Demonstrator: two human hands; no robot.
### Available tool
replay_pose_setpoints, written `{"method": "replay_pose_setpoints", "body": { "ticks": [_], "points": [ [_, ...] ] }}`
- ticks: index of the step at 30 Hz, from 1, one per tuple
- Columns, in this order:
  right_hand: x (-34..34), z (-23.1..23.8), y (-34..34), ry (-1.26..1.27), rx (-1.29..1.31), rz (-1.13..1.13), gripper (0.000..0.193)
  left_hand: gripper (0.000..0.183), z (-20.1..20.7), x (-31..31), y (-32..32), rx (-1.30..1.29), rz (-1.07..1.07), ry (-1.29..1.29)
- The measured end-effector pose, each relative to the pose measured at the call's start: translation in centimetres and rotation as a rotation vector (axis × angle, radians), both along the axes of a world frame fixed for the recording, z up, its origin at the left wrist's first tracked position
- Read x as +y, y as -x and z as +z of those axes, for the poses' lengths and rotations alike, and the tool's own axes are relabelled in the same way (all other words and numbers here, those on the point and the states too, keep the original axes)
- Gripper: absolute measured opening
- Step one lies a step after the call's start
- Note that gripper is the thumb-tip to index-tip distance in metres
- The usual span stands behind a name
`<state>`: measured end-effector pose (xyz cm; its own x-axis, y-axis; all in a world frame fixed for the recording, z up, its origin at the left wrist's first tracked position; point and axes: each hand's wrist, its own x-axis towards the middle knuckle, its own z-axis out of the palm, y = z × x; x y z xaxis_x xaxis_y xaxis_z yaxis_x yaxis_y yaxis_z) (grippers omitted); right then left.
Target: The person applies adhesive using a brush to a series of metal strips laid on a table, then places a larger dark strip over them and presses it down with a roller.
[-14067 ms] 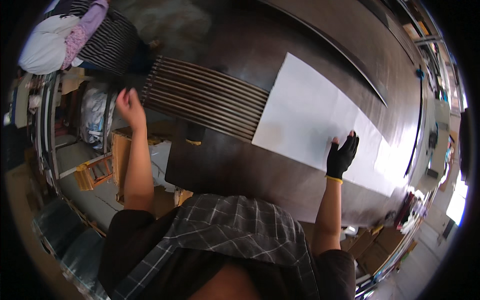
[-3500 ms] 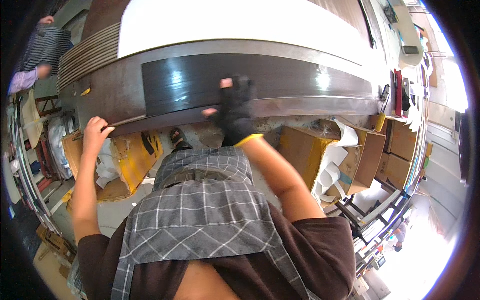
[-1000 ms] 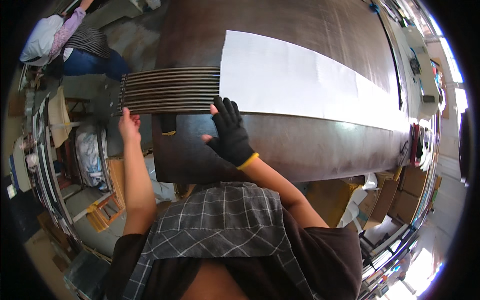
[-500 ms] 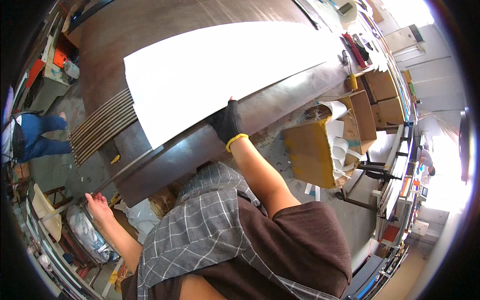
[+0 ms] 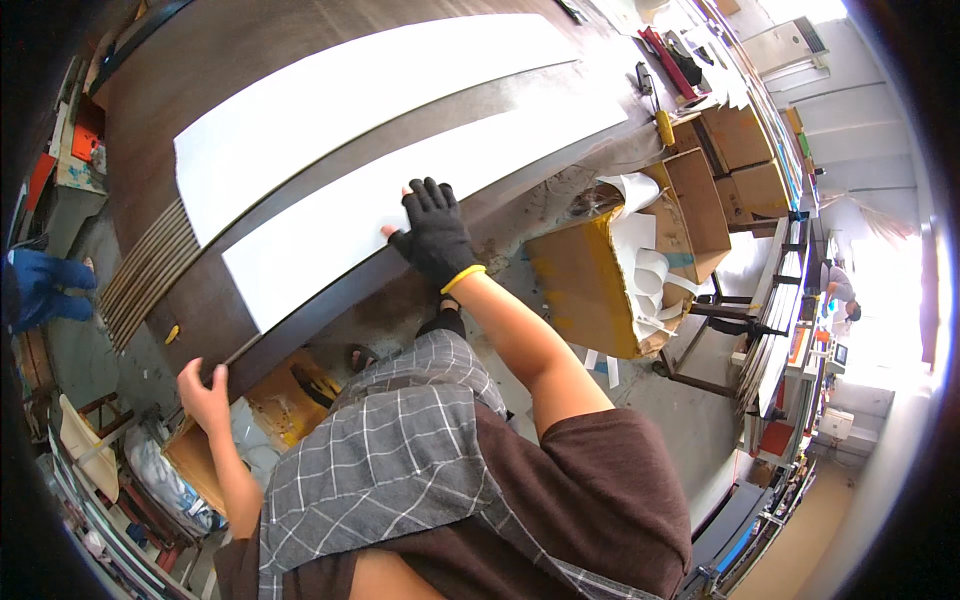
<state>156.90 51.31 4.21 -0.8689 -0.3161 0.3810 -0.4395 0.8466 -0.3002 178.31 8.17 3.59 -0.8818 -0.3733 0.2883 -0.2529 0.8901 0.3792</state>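
Observation:
My right hand (image 5: pixel 432 232), in a black glove with bare thumb and index fingertips, lies open on a long white strip (image 5: pixel 320 270) along the table's near edge. Beyond it, separated by a dark gap, is a larger white sheet (image 5: pixel 330 110). At the table's near left corner, my left hand (image 5: pixel 205 393) is bare, its thumb and fingers apart. A thin rod (image 5: pixel 243 350) ends close to that thumb; whether they touch is unclear. Several rods (image 5: pixel 150 270) lie side by side at the left, reaching the larger sheet's edge.
The brown table (image 5: pixel 140 110) fills the upper left. To the right stands a cardboard box (image 5: pixel 575 285) with curled white offcuts. A small yellow tool (image 5: pixel 173 333) lies near the left corner. Another person's legs (image 5: pixel 50 290) show at far left, beside the table.
The white material, seen before as one broad sheet, now shows as two separate pieces. My right hand has gone from the sheet's near edge to flat on the strip. My left hand is nearer the table corner.

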Motion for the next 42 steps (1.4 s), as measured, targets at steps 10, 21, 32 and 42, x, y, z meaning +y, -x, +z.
{"method": "replay_pose_setpoints", "body": {
  "ticks": [10,21,32,42],
  "points": [
    [35.0,-9.3,19.9,-0.266,-0.112,-0.338,0.083,0.027,2.6,2.7,4.3,-0.706,-0.036,0.149],
    [40.9,-6.3,25.1,-0.522,-0.176,-0.329,0.075,0.027,2.0,3.5,5.4,-0.824,-0.069,0.174],
    [-3.2,-6.2,0.2,0.165,-0.110,0.526,0.113,0.034,-0.2,6.5,5.2,-0.239,-0.077,0.078],
    [-15.9,-2.4,-4.7,0.119,-0.238,0.545,0.034,0.037,-4.1,5.1,3.3,0.084,-0.073,-0.008]
  ]
}}
